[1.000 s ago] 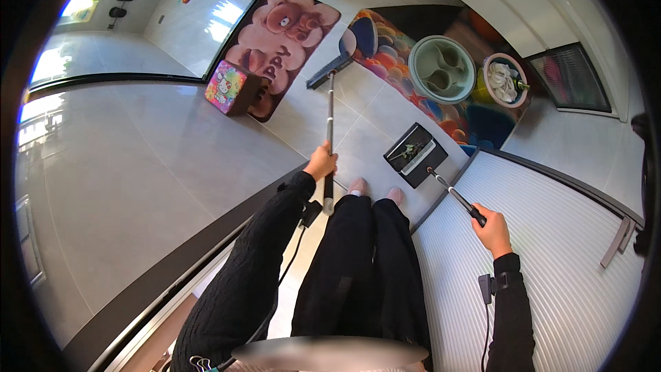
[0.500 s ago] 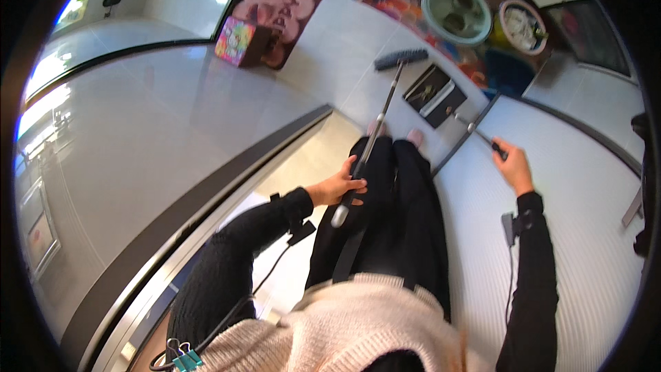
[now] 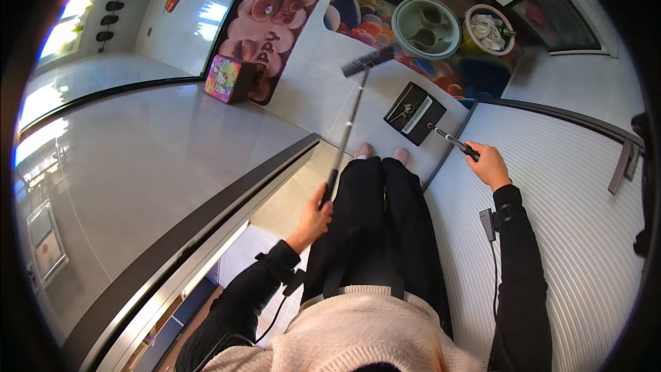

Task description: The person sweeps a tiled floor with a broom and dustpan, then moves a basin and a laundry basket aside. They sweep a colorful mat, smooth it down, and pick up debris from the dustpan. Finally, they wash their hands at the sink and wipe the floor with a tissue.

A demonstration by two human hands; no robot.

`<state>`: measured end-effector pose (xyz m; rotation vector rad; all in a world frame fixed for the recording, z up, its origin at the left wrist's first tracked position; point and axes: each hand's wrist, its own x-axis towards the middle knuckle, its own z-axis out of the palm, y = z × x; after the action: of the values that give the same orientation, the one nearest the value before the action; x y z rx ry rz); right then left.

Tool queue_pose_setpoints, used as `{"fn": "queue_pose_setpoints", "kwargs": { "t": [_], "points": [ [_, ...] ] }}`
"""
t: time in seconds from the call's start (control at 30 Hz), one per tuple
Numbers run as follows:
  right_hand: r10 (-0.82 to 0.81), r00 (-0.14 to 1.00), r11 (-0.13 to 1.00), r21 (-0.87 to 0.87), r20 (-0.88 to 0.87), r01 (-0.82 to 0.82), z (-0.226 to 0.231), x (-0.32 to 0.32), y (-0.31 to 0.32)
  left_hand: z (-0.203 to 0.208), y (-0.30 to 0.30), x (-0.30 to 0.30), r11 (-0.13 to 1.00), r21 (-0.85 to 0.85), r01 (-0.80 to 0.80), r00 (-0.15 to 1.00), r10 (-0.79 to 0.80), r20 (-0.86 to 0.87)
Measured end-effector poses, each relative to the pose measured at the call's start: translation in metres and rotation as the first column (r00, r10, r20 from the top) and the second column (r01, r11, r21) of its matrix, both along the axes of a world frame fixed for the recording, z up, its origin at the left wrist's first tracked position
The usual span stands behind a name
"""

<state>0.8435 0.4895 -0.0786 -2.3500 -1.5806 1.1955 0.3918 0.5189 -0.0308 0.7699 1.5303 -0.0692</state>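
Note:
My left hand [image 3: 315, 219] is closed around the dark grip of a long-handled broom [image 3: 350, 124]. The shaft slants away from me to a grey bristled head [image 3: 368, 60], at the near edge of the patterned mat. My right hand [image 3: 490, 167] grips the short handle of a black dustpan [image 3: 428, 132], whose pan rests on the tiled floor just past my feet. Some small debris [image 3: 407, 109] lies in the pan, beside a pale strip. Broom head and dustpan are apart.
Beyond the broom, a pebble-patterned mat [image 3: 344, 17] bears a round pale-green tub [image 3: 427, 55] and a bin with crumpled white tissue [image 3: 489, 31]. A colourful box [image 3: 224, 79] stands by a pink mat [image 3: 275, 27]. At right is a ribbed door [image 3: 537, 234] with a handle [image 3: 623, 167].
The view has shifted, so the scene sits lower and further left. The broom head has moved away from me, toward the mat. My left fingers have wrapped more closely around the grip.

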Motion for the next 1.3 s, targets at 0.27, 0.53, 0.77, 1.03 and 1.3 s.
{"fn": "queue_pose_setpoints", "kwargs": {
  "t": [0.27,0.53,0.77,1.03,1.3],
  "points": [
    [-0.239,0.97,0.97,-0.061,-0.039,0.236,0.002,0.002,-0.038,-0.118,0.123,0.01,0.973,0.17,0.155,0.984,-0.138,-0.109],
    [-0.216,0.975,0.974,0.064,-0.048,0.219,-0.007,0.002,-0.045,-0.04,0.022,0.002,0.907,-0.051,0.417,0.904,-0.42,-0.083],
    [-0.204,0.977,0.971,0.112,-0.071,0.21,-0.008,0.004,-0.047,0.03,0.044,-0.036,0.994,-0.08,0.079,0.995,-0.084,-0.06],
    [-0.172,0.983,0.973,0.146,-0.065,0.18,-0.011,0.001,-0.048,-0.063,0.098,-0.03,0.98,0.084,-0.18,0.983,0.182,-0.013],
    [-0.14,0.987,0.978,0.147,-0.076,0.15,-0.018,0.004,-0.052,-0.004,-0.005,-0.006,0.969,-0.234,-0.079,0.995,0.089,0.035]
  ]
}}
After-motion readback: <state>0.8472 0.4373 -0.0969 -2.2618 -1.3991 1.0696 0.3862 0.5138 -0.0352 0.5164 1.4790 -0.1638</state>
